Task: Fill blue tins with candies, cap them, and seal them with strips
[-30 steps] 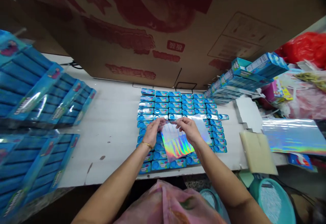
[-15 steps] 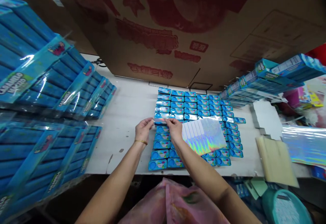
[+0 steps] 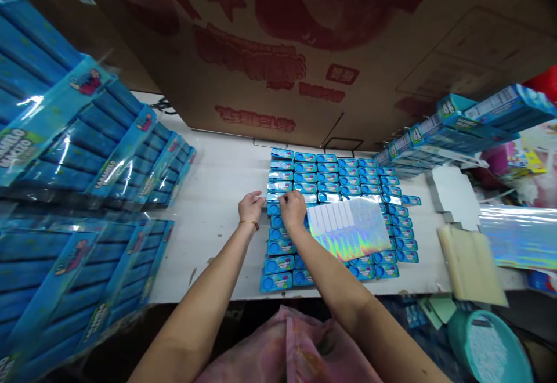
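A small shiny sticker strip point(image 3: 273, 198) lies over the left-end blue box in one row. My left hand point(image 3: 249, 209) pinches its left end, just off that box. Thumb and fingers of my right hand point(image 3: 294, 210) grip the strip's right part, low over the same row. Under and around the hands, small blue boxes point(image 3: 278, 248) with round windows lie in close rows. On those boxes, right of my right hand, rests a rainbow-shimmering sticker sheet point(image 3: 363, 226), with several pale strip-shaped gaps along its upper left.
Blue display packs in clear wrap point(image 3: 104, 133) are stacked at left. A big cardboard carton point(image 3: 261, 52) stands behind the rows. More blue boxes point(image 3: 435, 133) stand at back right, near a cream pad point(image 3: 472, 264), a shiny sheet stack point(image 3: 517, 238) and a teal bucket point(image 3: 461, 336).
My hands went from the sticker sheet to the left end of a row, carrying a strip. That strip has come down onto the box. The sheet was laid on the boxes.
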### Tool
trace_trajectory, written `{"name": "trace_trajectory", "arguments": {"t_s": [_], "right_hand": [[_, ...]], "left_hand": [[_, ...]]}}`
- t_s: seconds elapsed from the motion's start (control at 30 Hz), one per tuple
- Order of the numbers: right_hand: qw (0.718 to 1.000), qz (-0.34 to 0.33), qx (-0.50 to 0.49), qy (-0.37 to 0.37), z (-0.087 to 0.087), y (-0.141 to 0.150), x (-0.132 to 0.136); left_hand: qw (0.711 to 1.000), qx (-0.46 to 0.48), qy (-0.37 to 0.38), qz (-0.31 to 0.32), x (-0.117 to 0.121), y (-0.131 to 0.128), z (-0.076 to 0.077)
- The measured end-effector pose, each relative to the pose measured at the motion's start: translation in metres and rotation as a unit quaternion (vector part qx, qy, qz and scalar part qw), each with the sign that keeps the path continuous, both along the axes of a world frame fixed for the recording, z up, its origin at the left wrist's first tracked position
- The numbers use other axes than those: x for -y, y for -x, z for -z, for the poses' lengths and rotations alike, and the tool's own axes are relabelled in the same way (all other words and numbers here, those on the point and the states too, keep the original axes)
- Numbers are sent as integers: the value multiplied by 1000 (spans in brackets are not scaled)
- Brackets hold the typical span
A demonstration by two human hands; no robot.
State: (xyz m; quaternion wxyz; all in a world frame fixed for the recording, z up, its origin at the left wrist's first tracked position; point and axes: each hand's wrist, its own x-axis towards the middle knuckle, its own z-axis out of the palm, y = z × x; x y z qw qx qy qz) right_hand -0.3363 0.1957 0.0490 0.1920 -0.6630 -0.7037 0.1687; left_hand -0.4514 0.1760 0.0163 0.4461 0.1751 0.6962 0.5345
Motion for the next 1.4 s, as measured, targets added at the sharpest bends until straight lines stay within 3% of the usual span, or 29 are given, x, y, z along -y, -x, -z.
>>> {"name": "trace_trajectory", "arguments": {"t_s": [0.07,0.17,0.23,0.33,0.47,0.53,0.63,0.7,0.77,0.87,1.0,1.1,1.2,1.3,1.4], "right_hand": [[999,-17,44,1,-4,-3,0],[984,-113,139,14,-12,-8,4],[964,-185,191,23,-18,-8,8],[945,-235,226,31,-26,-9,10],[951,-244,191,4,-40,-47,12],[968,-203,145,-36,-44,-89,15],[986,-97,99,-88,-47,-161,12],[987,-61,102,-108,-46,-198,3],[983,-73,132,-103,-40,-219,-11],[969,-143,197,-53,-25,-230,-30],[942,-234,237,-35,-6,-236,-33],[939,-251,231,-48,-9,-243,-25],[948,-237,207,-52,-38,-245,-12],[969,-201,135,-50,-87,-242,3],[991,-133,2,-5,-126,-231,13]], "left_hand": [[1000,-23,20,9,0,-2,2],[990,-120,50,62,4,-3,2],[969,-205,36,131,8,-1,0],[927,-309,31,213,14,5,-9],[896,-406,18,178,16,-6,-33],[875,-434,-44,212,13,-29,-48],[816,-451,-102,346,4,-82,-64],[776,-469,-96,410,-5,-120,-68],[755,-485,-63,437,-14,-150,-66],[752,-500,-9,429,-24,-176,-57],[766,-511,7,391,-27,-183,-45],[774,-513,3,372,-26,-183,-41],[783,-508,-4,360,-26,-184,-39],[794,-487,-12,363,-27,-186,-38],[835,-432,-42,339,-26,-182,-43]]}}
